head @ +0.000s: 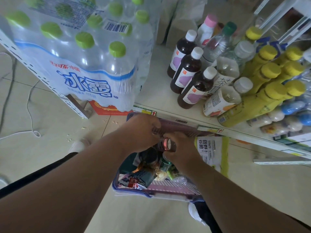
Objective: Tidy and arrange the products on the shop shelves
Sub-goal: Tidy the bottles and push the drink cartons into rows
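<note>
A purple basket (170, 186) with a blue rim stands on the floor below the shelf edge, full of mixed products. My right hand (182, 151) grips a dark bottle with a red cap (168, 144), upright in the basket's far part. My left hand (140, 132) lies over the basket's far left corner with its fingers curled next to that bottle; what they hold is hidden. Under the bottle sit a green can (165, 164) and dark snack packets (143, 177). A white and green snack bag (212, 153) leans at the basket's right side.
The low white shelf (156, 91) carries three dark drinks with white caps (190, 72), clear tea bottles (226, 84), wrapped yellow bottles (269, 91) and a shrink-wrapped water pack with green caps (75, 56). Cables (30, 105) and crumbs lie on the tiled floor at left.
</note>
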`<state>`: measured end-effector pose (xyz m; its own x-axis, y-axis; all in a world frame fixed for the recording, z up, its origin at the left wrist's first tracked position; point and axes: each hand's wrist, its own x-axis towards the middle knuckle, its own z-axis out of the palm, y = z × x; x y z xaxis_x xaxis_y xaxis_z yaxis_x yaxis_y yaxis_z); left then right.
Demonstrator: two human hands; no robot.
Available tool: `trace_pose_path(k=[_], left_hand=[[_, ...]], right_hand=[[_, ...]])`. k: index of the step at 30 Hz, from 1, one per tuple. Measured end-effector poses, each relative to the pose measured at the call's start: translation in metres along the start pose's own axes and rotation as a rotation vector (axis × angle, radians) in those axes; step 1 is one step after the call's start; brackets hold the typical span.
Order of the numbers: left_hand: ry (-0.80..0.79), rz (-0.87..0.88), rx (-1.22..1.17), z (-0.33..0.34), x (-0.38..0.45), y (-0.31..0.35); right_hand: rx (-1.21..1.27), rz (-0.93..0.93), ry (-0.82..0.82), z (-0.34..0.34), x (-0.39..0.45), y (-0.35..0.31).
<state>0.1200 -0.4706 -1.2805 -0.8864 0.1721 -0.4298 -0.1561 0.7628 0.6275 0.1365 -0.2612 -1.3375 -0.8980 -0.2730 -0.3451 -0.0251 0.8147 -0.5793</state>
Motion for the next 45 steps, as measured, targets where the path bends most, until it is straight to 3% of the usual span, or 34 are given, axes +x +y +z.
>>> trace_pose_path(k=[8, 11, 15, 19, 24, 28, 34, 40, 45], left_hand=[[0.085, -0.023, -0.052, 0.000, 0.006, 0.011], [0.161, -0.035, -0.163, -0.003, 0.010, 0.020], [0.282, -0.043, -0.471, -0.004, 0.015, 0.035], [0.341, -0.014, -0.643, -0.005, 0.021, 0.050], [0.384, 0.023, -0.766, -0.002, 0.029, 0.073], [0.382, 0.084, -0.783, -0.001, 0.029, 0.085], [0.522, 0.051, -0.708, -0.003, 0.044, 0.094], [0.488, 0.157, -0.833, 0.003, 0.082, 0.109], [0.546, 0.247, -0.656, 0.004, 0.089, 0.110]], right_hand=[[0.021, 0.000, 0.073, -0.013, 0.013, -0.018], [0.037, -0.019, 0.314, -0.051, 0.019, -0.035], [0.245, -0.045, 0.626, -0.112, 0.015, -0.062], [0.186, -0.116, 0.780, -0.150, 0.025, -0.070], [0.073, -0.155, 0.697, -0.156, 0.052, -0.065], [0.150, -0.170, 0.652, -0.150, 0.058, -0.060], [0.142, -0.184, 0.746, -0.151, 0.069, -0.051], [0.145, -0.199, 0.796, -0.141, 0.072, -0.050], [0.224, -0.198, 0.793, -0.148, 0.076, -0.042]])
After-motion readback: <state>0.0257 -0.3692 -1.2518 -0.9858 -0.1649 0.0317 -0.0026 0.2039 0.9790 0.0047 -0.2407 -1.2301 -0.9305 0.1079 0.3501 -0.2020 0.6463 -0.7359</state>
